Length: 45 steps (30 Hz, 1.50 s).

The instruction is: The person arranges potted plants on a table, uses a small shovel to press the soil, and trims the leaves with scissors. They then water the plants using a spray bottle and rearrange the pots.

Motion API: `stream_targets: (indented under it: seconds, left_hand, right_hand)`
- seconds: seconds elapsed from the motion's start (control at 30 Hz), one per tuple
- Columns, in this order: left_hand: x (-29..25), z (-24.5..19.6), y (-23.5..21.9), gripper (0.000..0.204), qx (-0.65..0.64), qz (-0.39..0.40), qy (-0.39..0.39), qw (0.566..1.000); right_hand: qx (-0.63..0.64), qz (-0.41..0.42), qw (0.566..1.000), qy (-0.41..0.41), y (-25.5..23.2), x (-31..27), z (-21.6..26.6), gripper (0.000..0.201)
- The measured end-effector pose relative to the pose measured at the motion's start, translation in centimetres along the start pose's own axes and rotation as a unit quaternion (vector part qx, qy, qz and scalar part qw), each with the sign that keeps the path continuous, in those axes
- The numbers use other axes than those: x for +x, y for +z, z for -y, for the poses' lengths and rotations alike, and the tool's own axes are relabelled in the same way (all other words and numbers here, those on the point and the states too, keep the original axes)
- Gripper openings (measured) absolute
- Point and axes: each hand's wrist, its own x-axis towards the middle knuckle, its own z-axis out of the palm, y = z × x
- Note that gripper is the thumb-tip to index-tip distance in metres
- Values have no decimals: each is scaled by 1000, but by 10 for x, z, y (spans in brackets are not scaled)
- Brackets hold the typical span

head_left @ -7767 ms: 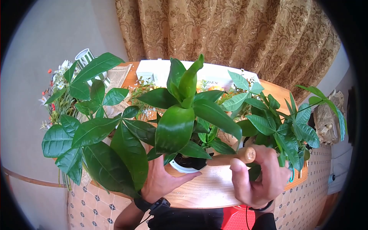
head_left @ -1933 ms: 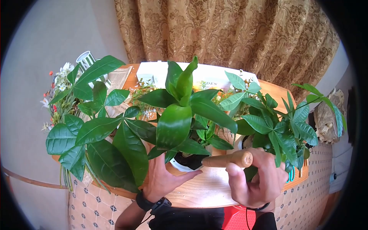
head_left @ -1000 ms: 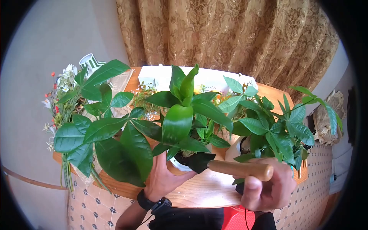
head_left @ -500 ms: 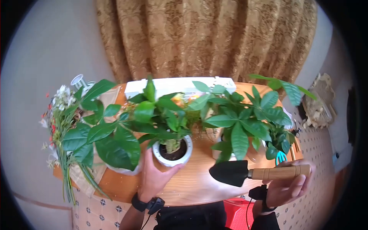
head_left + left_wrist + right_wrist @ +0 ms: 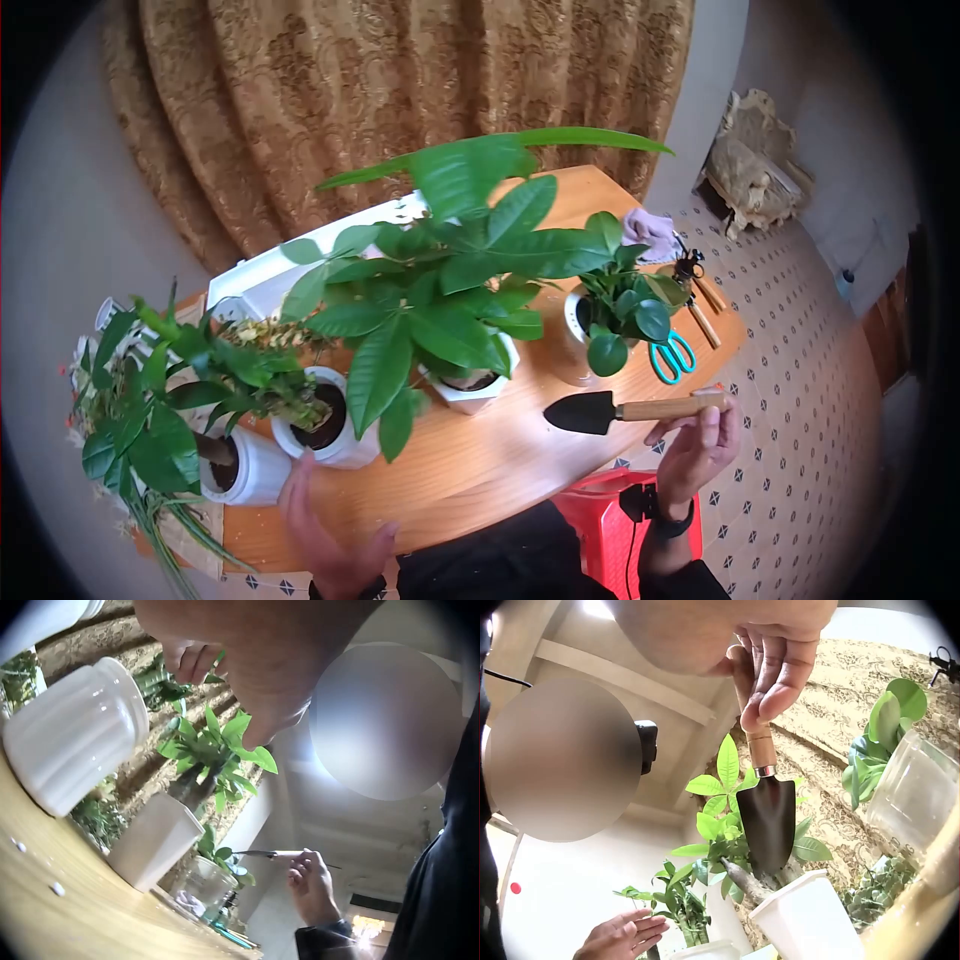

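Observation:
My right hand [image 5: 698, 450] grips the wooden handle of a hand trowel [image 5: 583, 412], its dark blade pointing left above the table's front edge. In the right wrist view the trowel [image 5: 769, 821] overlaps a plant in a white pot [image 5: 808, 919]. My left hand [image 5: 325, 540] has its fingers spread and thumb out, holding nothing, low in front of a round white pot [image 5: 350, 455] with a thick-stemmed leafy plant [image 5: 305, 395] in dark soil. Another white pot [image 5: 262, 475] with a leafy plant stands left of it.
A broad-leaved plant [image 5: 450, 335] in a faceted white pot [image 5: 480, 398] stands mid-table. Right of it are a small plant [image 5: 635, 305] in a clear vessel, turquoise-handled scissors [image 5: 672, 357] and wooden-handled tools [image 5: 705, 325]. A red stool [image 5: 610, 540] stands below the table's front edge.
My left hand has let go of the round white pot and drawn back toward me. The trowel has come up and away from that pot, to the right. The head view has turned right.

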Motion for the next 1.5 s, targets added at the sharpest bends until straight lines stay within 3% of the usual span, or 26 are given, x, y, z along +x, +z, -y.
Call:
stream_targets:
  seconds: [0.07, 0.13, 0.27, 0.33, 0.43, 0.5, 0.57, 0.6, 0.63, 0.67, 0.73, 0.87, 0.93, 1.0, 1.07, 1.13, 1.17, 1.23, 1.27, 1.33, 1.4, 1.43, 1.5]
  left_hand:
    - [9, -11, 5, 103, 0, 28, -1, 1000]
    - [30, -27, 11, 105, 43, 174, -35, 983]
    - [46, -24, 51, 100, 23, 202, -62, 977]
    - [57, -28, 70, 96, 15, 233, -156, 960]
    - [86, -34, 91, 87, -30, 235, -138, 962]
    - [80, 2, 116, 84, -21, 207, -107, 972]
    - [81, 9, 126, 83, -15, 176, -76, 981]
    - [88, 0, 128, 74, -78, 194, -126, 970]
    - [94, -8, 129, 66, -140, 211, -175, 952]
    - [98, -13, 129, 66, -141, 210, -177, 951]
    - [104, -20, 127, 52, -161, 201, -137, 957]
    - [107, -21, 119, 46, -146, 237, -178, 944]
    - [98, -5, 122, 44, -131, 214, -53, 967]
    - [91, -4, 117, 43, -141, 204, -67, 966]
    - [90, -8, 107, 42, -150, 192, -80, 967]
    - [90, -13, 96, 41, -229, 170, -120, 951]
    - [92, -14, 95, 41, -231, 166, -122, 951]
    - [100, -13, 95, 46, -73, 179, 25, 981]
    - [99, -11, 93, 46, -75, 176, 23, 981]
    - [95, -6, 89, 43, -97, 263, -23, 960]
    - [94, 2, 91, 43, -99, 260, -19, 960]
    - [96, 3, 92, 44, -100, 258, -14, 961]
    - [97, 3, 96, 44, -102, 253, -7, 962]
  right_hand:
    - [-23, 2, 1000, -17, 0, 1, -6, 30]
    - [-20, -12, 1000, -17, 2, 5, -8, 31]
    - [1, 26, 999, -26, 2, 12, -9, 31]
    - [4, 31, 999, -23, 8, 17, -2, 31]
    - [21, 64, 996, -63, 21, 32, 12, 27]
    - [-3, 123, 988, -90, 28, 43, 18, 21]
    - [-24, 158, 979, -126, 41, 60, 18, 21]
    - [-46, 190, 967, -163, 47, 66, 18, 21]
    - [-70, 167, 972, -147, 53, 67, 19, 23]
    - [-70, 170, 972, -146, 60, 71, 22, 23]
    - [-95, 214, 948, -217, 76, 81, 28, 23]
    - [-109, 260, 932, -230, 96, 86, 34, 22]
    - [-95, 271, 929, -232, 106, 93, 39, 24]
    - [-170, 350, 861, -327, 114, 102, 47, 37]
    - [-128, 363, 862, -331, 121, 104, 47, 39]
    - [-129, 415, 830, -350, 122, 110, 55, 38]
    - [-123, 410, 823, -372, 124, 111, 56, 43]
    - [-132, 402, 828, -369, 123, 108, 59, 46]
    - [-142, 389, 835, -363, 121, 105, 61, 48]
    - [-172, 396, 840, -329, 115, 94, 63, 49]
    - [-193, 219, 882, -369, 115, 79, 54, 47]
    - [-194, 221, 882, -369, 116, 83, 57, 47]
    - [-168, 373, 837, -364, 121, 98, 71, 30]
